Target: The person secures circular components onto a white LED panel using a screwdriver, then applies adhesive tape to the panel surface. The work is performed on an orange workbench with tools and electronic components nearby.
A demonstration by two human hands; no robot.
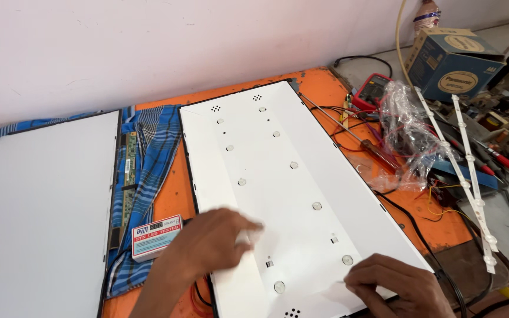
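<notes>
One long white backlight panel point(301, 194), matte sheet studded with round lenses, centre frame; long axis runs from lower centre to upper centre, leaning left. Left hand point(216, 238) lies curled on its lower left part, over something white; grip unclear. Right hand point(399, 285) pinches the lower right edge. Orange table point(175, 194) shows bare left of the panel; clutter crowds the right
</notes>
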